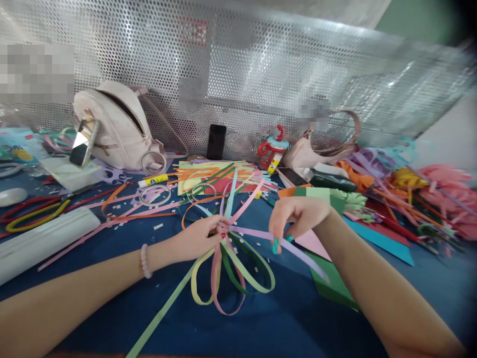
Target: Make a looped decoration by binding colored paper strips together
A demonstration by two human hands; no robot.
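Observation:
My left hand [203,237] pinches the middle of a looped paper-strip flower, where the strips cross. Below the fingers hang a yellow loop [194,283], a pink loop [215,278] and a pale green loop [257,284], with darker green ones among them. A lavender paper strip [251,231] runs from the left fingertips to my right hand [292,221], closed on it between thumb and finger; its free end droops to the right. Upward from the centre rise light blue and pink strips. A long pale green strip [160,315] trails toward the near edge.
Loose paper strips [212,174] lie ahead beside a glue stick [153,181] and tape-like rings [155,196]. A white roll [55,238] lies left. Green paper sheets [330,283] are under my right arm. A backpack [122,129], upright phone [216,141] and pink bag [320,144] stand behind.

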